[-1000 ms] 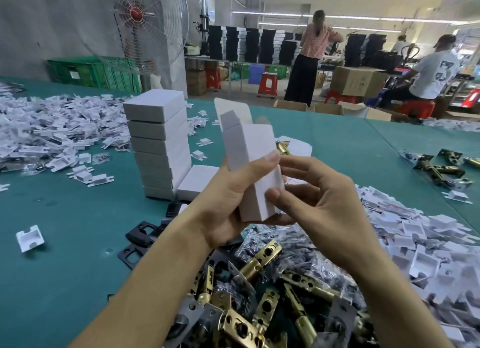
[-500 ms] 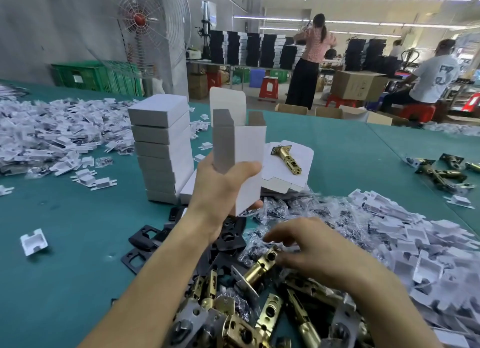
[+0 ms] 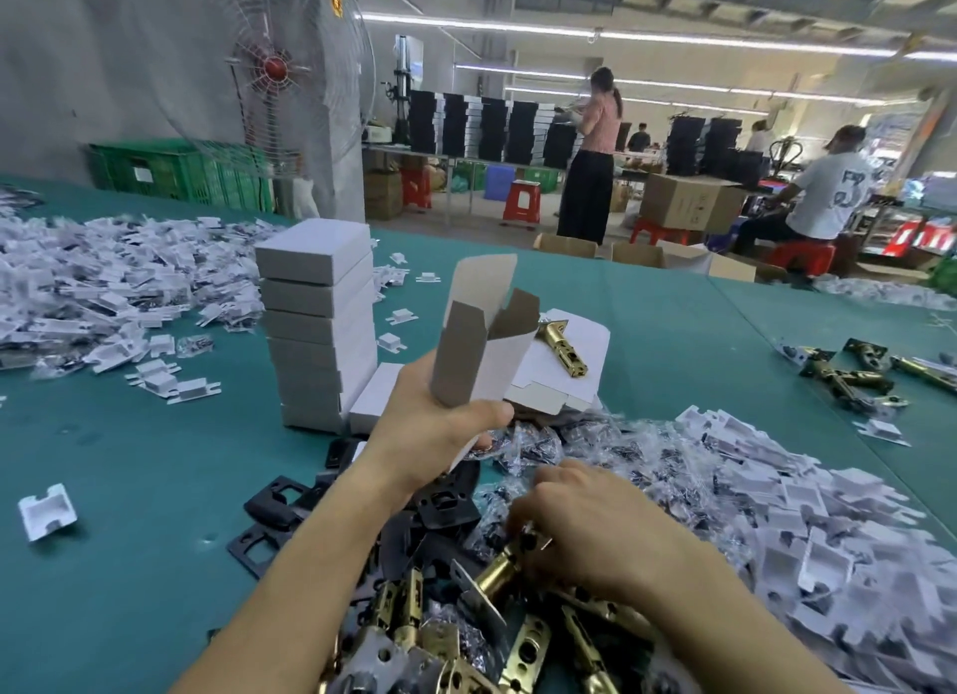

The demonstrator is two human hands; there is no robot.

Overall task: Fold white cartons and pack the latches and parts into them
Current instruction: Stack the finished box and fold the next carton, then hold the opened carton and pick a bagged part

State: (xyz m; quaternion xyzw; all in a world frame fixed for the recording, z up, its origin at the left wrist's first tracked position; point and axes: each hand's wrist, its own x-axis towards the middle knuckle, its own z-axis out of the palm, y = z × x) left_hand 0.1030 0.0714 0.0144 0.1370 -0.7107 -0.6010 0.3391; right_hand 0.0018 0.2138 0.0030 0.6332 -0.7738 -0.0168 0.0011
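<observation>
**carton folded, right grip down on a latch**

the white carton (image 3: 481,362) is held upright above the middle of the counter (image 3: 129,486), its top flaps open. the left grip (image 3: 435,434) is clasped round its lower half. a second ago both grips were on the carton. the right grip (image 3: 585,533) has since dropped to the latch pile (image 3: 414,626) at the counter's near edge, and its fingers curl round a brass latch (image 3: 499,571). half a second ago it was only reaching in. folding looks finished, so loading is likely next. the carton stack (image 3: 318,325) stands just behind, to the left.
</observation>
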